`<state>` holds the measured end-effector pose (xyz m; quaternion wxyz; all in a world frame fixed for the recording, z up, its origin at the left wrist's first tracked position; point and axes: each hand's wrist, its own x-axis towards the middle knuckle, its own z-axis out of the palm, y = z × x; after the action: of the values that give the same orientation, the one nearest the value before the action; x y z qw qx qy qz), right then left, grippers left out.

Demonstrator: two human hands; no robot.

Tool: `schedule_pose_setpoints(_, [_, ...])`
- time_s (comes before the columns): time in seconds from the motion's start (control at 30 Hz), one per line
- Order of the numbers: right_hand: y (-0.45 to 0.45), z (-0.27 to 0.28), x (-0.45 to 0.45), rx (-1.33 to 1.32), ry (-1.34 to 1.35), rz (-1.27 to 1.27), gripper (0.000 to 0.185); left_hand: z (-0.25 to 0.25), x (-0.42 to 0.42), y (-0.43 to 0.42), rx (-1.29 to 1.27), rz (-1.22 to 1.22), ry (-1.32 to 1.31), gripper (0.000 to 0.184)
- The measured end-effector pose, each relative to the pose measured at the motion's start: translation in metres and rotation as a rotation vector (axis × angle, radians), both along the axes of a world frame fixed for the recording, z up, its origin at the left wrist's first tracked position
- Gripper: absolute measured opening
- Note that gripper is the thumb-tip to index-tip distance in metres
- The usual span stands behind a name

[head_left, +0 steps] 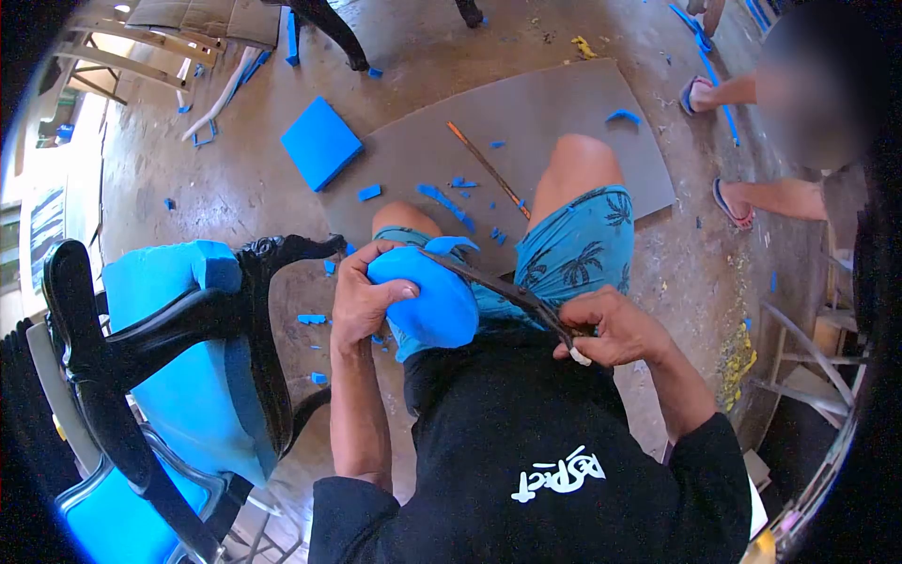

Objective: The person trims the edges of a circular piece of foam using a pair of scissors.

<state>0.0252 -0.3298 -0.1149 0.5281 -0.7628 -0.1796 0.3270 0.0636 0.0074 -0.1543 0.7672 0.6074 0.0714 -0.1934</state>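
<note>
My left hand grips a rounded piece of blue foam above my lap, thumb on its face and fingers behind its edge. In my right hand are long dark scissors, fingers wrapped round the handles. The blades lie along the foam's upper edge, where a thin strip of foam curls up from the rim. One scissor handle shows a white wrapping or tip near my fingers. Just left of my left arm stands a black carved chair with blue foam padding.
A brown board lies on the floor ahead, scattered with blue foam scraps and a thin rusty rod. Beyond my left knee is a square blue foam block. At the right, another person's sandalled feet stand near the board.
</note>
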Motion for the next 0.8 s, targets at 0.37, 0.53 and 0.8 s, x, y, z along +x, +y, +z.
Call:
schedule_pose_setpoints(0.37, [-0.001,0.009,0.006,-0.047,-0.048,0.067,0.043,0.014,0.013,-0.003,0.087,-0.220,-0.001,0.046])
schedule_pose_setpoints(0.53, [-0.001,0.009,0.006,-0.021,-0.009,0.058,0.042,0.024,0.015,-0.006,0.154,-0.283,0.002,0.042])
schedule_pose_setpoints(0.8, [-0.006,0.000,0.005,0.018,-0.019,0.074,0.032,0.024,0.018,-0.002,0.229,-0.305,-0.016,0.041])
